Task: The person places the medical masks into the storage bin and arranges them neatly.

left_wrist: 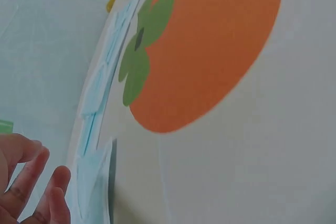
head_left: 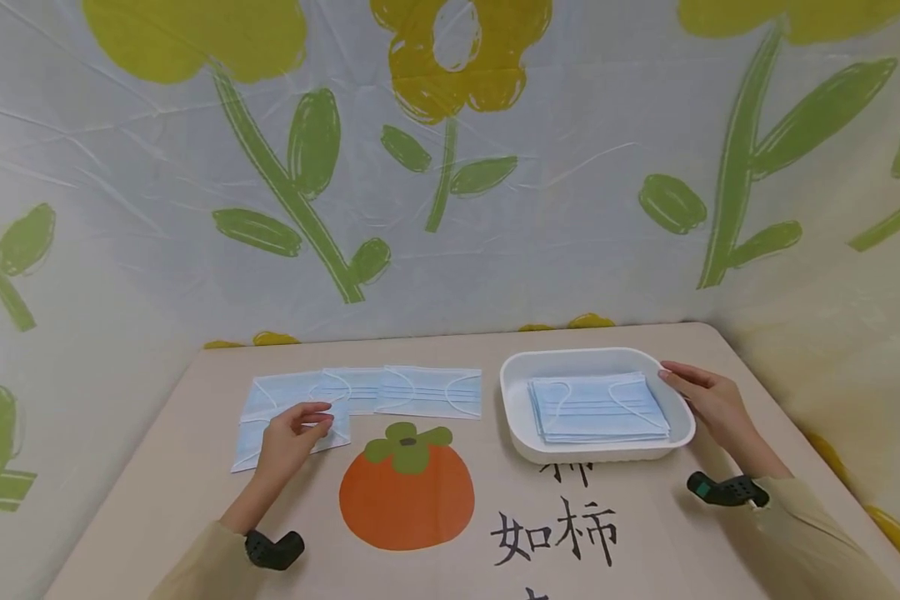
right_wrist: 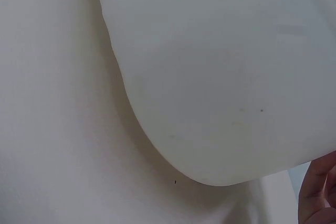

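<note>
Above the light-blue face masks at the table's left, my left hand (head_left: 291,440) hovers with loosely bent fingers. In the left wrist view, nothing shows between its fingers (left_wrist: 60,182). One face mask (head_left: 340,431) lies under the fingertips; another face mask (head_left: 429,392) is part of the overlapping row behind. My right hand (head_left: 716,404) grips the right rim of a white plastic tray (head_left: 521,433), which holds a stack of face masks (head_left: 596,408). The right wrist view shows the tray's outer side, with part of the hand (right_wrist: 317,190) at its edge.
The beige table (head_left: 390,575) bears a printed orange persimmon (head_left: 405,508) and black characters (head_left: 555,533). A flower-patterned cloth (head_left: 555,208) hangs behind and at the sides. Dark wrist devices (head_left: 273,550) sit on both forearms.
</note>
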`<state>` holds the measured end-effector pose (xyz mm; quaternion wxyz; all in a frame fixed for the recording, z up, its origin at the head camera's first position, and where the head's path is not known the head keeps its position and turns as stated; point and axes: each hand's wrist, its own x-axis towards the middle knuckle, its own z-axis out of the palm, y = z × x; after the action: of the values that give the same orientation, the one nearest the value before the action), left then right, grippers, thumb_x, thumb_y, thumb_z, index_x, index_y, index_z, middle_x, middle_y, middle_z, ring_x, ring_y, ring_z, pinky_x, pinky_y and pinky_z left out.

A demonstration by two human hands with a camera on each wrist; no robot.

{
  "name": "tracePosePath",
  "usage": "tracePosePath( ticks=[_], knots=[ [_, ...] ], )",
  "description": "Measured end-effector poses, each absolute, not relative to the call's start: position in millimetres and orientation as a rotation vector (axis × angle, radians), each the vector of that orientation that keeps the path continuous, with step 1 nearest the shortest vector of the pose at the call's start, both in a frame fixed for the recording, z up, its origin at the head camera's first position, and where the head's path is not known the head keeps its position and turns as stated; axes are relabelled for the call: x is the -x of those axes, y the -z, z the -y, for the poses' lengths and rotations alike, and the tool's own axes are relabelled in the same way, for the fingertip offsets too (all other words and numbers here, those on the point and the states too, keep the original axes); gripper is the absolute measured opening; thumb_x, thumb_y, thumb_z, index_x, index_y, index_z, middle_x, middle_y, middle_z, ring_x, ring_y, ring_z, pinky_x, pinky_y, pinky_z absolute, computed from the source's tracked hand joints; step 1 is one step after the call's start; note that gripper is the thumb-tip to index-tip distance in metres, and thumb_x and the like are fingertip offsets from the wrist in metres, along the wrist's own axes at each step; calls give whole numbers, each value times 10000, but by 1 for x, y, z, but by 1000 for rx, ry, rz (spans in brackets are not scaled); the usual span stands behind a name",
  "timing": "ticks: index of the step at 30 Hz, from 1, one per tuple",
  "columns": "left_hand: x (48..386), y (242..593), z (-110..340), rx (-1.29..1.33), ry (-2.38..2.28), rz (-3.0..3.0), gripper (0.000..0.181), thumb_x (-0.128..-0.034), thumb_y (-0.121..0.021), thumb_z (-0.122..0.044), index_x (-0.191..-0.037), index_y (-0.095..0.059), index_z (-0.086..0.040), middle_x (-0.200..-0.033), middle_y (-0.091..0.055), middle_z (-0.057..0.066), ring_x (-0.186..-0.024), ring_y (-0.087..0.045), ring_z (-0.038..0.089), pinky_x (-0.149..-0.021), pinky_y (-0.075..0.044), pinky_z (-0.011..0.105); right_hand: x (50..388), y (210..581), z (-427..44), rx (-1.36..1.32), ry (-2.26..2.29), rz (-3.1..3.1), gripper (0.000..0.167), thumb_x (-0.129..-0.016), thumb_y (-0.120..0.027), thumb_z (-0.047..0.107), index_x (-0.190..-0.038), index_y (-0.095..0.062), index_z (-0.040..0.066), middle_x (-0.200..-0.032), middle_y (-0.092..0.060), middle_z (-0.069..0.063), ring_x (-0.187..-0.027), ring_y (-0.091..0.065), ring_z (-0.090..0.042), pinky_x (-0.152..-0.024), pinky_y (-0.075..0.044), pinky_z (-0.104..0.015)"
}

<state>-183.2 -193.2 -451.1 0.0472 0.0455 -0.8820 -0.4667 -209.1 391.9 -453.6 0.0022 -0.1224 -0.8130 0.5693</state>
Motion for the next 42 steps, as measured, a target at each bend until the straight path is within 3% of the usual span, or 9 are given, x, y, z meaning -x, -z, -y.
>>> tracePosePath(
  ticks=[8,19,26,31,33,36,39,42],
  knots=[
    [186,453,216,-227,1424,2648,271,-931,-630,-161,-1166,-657,-28,-1029,-708,186,-751,-679,99,-618,-491,151,209,456,-393,376,-1760,2569,676,-898,-608,480,-1389,-484,32,-885,-482,340,-834,-493,148,-710,-496,-58],
    [186,452,244,-383,1410,2674,309,-983,-518,-138,-1255,-593,-13,-1151,-676,214,-802,-690,112,-648,-494,134,207,454,-393,365,-1731,2597,712,-896,-596,502,-1404,-457,22,-900,-467,349,-845,-484,162,-724,-487,-49],
    [183,453,262,-428,1338,2663,315,-971,-511,-122,-1247,-601,0,-1137,-681,219,-729,-661,-11,-655,-452,63,209,454,-392,382,-1722,2603,729,-898,-595,499,-1407,-442,1,-901,-462,340,-834,-485,164,-720,-492,-56],
    [182,452,273,-466,1238,2673,314,-960,-521,-137,-1237,-616,-21,-1126,-692,196,-711,-612,-71,-649,-400,51,210,456,-392,402,-1710,2602,734,-883,-599,524,-1415,-452,40,-930,-455,333,-847,-483,161,-741,-490,-59],
    [182,453,276,-481,1205,2675,314,-951,-538,-139,-1231,-620,-24,-1134,-690,191,-779,-629,-16,-654,-386,50,210,456,-392,409,-1724,2591,719,-880,-605,520,-1412,-464,57,-923,-461,338,-843,-491,159,-738,-490,-58],
    [182,455,279,-507,1190,2679,332,-935,-564,-130,-1242,-607,-13,-1180,-665,207,-956,-654,168,-724,-411,92,210,456,-393,420,-1744,2576,709,-878,-613,511,-1410,-469,65,-913,-469,339,-834,-504,156,-732,-493,-60],
    [182,457,281,-542,1199,2683,368,-922,-577,-121,-1268,-574,5,-1244,-613,240,-1111,-579,351,-847,-468,265,210,457,-392,425,-1732,2587,722,-874,-609,525,-1416,-462,71,-937,-461,332,-843,-496,157,-743,-488,-58],
    [182,459,283,-577,1208,2679,395,-907,-578,-110,-1284,-555,6,-1286,-571,256,-1138,-543,383,-892,-454,386,209,457,-392,414,-1737,2590,719,-875,-607,525,-1417,-462,74,-946,-460,329,-854,-488,155,-749,-486,-56]
  ],
)
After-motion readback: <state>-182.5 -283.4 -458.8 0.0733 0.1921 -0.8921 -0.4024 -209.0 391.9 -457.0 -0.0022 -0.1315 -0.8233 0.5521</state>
